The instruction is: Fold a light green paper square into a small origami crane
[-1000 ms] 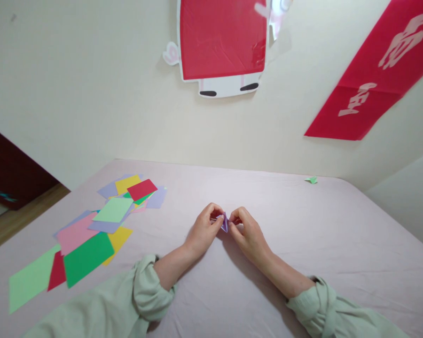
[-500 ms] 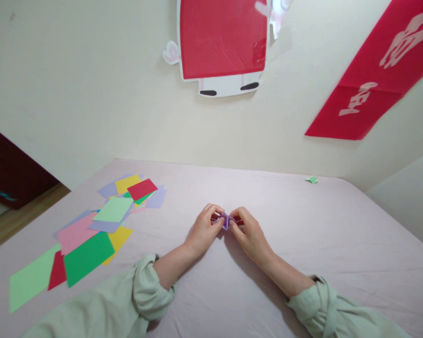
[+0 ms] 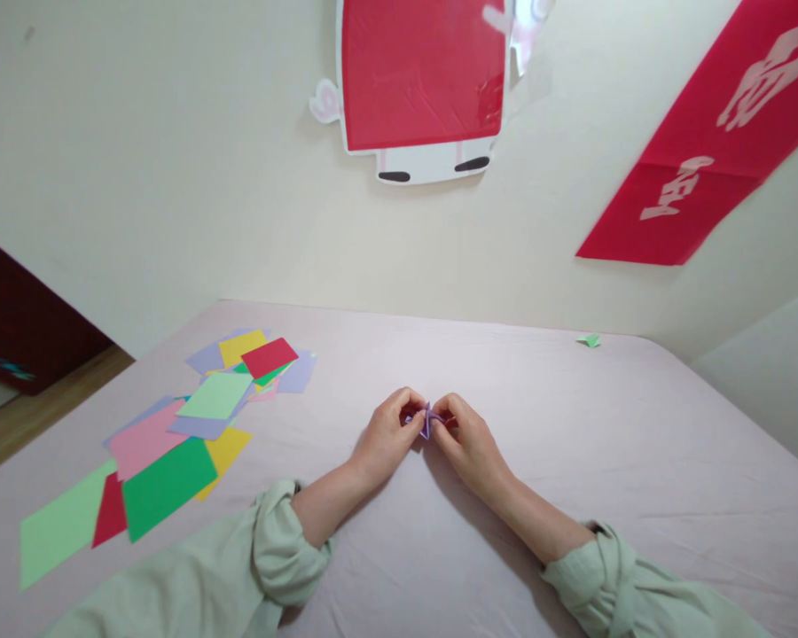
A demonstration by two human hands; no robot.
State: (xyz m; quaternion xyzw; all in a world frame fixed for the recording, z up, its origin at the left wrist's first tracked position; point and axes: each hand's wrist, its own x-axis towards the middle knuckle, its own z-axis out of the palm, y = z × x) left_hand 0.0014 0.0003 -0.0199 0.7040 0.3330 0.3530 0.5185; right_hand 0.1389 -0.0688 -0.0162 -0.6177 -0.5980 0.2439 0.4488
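Note:
A small purple folded paper (image 3: 427,422) is pinched between my two hands, just above the middle of the covered table. My left hand (image 3: 391,436) grips its left side with thumb and fingers. On the right side, my right hand (image 3: 471,446) pinches it the same way. Creased, pointed flaps show in the gap between the fingertips; the rest of the paper is hidden by the fingers.
Loose coloured paper sheets, among them a green one (image 3: 169,487) and a pink one (image 3: 147,439), overlap on the left of the pale tablecloth (image 3: 399,567). A small light-green folded paper (image 3: 590,340) lies near the back right edge. Behind stands a wall (image 3: 239,221) with red decorations.
The purple paper between the fingertips looks narrower, its flaps turned to a more upright, pointed shape. Both hands keep their hold and have hardly moved.

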